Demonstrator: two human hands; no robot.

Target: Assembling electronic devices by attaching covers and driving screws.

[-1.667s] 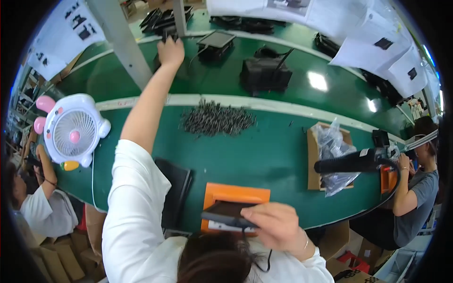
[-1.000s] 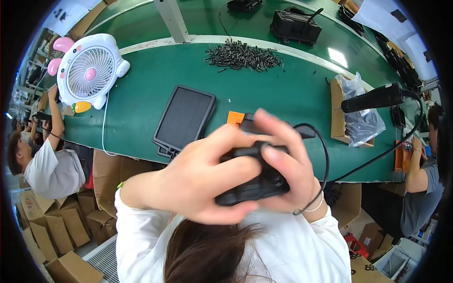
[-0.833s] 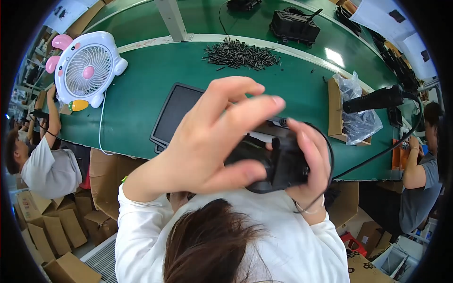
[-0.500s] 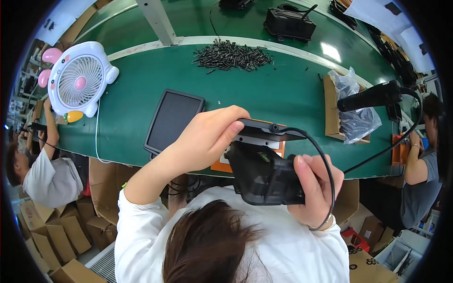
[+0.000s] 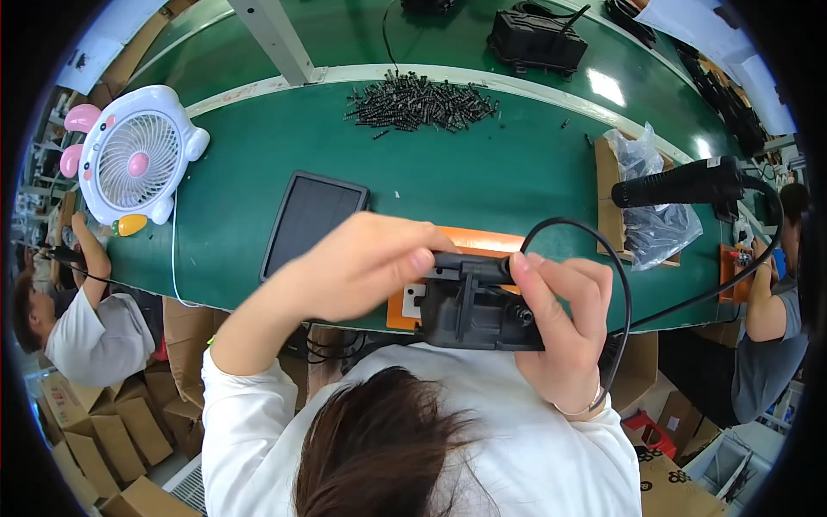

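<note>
Between my two hands, above the near edge of the bench, is a black plastic housing with a flat panel along its far side. My left hand grips the panel's left end, thumb along its edge. At the right end my right hand pinches panel and housing, thumb on top near a cable joint. A black cable loops from there past my right wrist. Partly hidden beneath is an orange fixture on the bench. A dark framed panel lies flat left of it.
Small black threaded-looking parts lie piled at the back. A rabbit-shaped fan stands left. At right, a black cylindrical tool hangs over a cardboard box with plastic bags. A black case sits farther back. People work on both sides.
The housing has tilted and drawn up against the flat panel, which now shows edge-on. My right hand has moved up from the housing's lower end to the panel's right end.
</note>
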